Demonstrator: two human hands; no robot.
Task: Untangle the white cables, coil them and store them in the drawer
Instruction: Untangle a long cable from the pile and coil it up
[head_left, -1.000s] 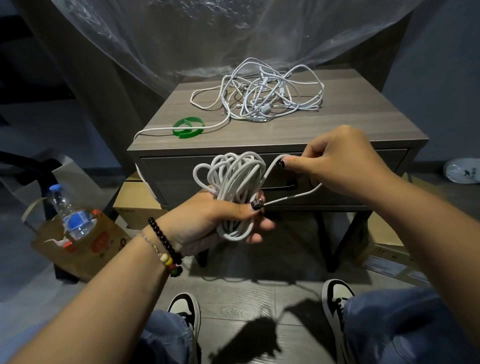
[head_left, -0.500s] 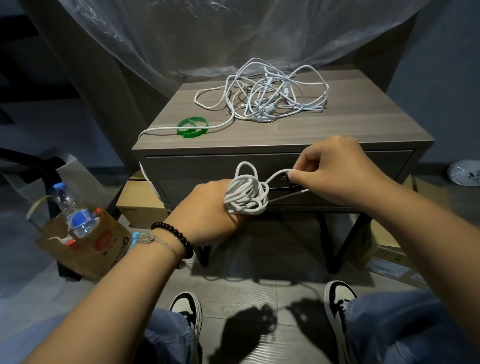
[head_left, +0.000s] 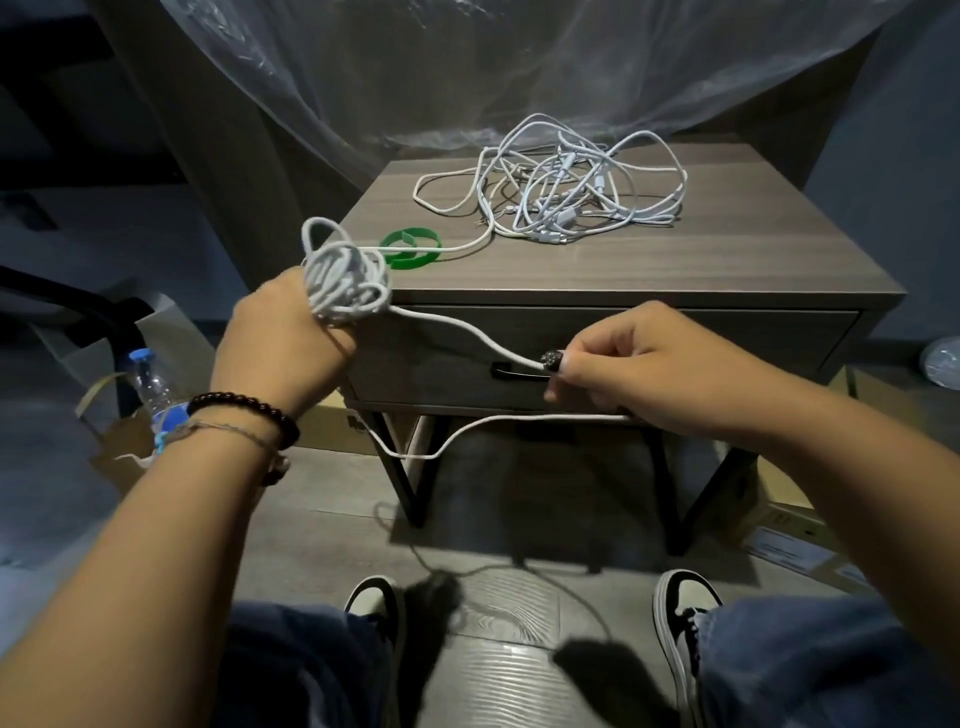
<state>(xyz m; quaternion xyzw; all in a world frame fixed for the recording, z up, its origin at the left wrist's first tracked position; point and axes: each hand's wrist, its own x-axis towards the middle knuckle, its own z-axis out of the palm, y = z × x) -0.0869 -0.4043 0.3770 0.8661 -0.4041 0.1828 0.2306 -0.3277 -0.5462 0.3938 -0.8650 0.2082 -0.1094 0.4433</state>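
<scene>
— Two hands, both busy? What does each one have?

— Yes. The left hand (head_left: 283, 338) has its fingers curled round a coiled bundle of white cable (head_left: 344, 278), raised just off the front left corner of the nightstand (head_left: 649, 260). The right hand (head_left: 644, 366) pinches the loose run of that same cable (head_left: 467, 332) between thumb and fingertips, right in front of the drawer (head_left: 727, 343), near its dark handle (head_left: 511, 371).

— Where does the cable go from there?

— It sags between the two hands, passes through the right hand, then loops down under the drawer front towards the left.

— And the remaining cables?

— One tangled pile of white cables (head_left: 566, 192) lies on the nightstand top, towards the back. A strand from it trails forward over a green strap ring (head_left: 410, 248) by the left edge. The drawer is closed.

— Anything beside the furniture?

— One water bottle (head_left: 156, 392) sits in a paper bag on the floor, left.
</scene>
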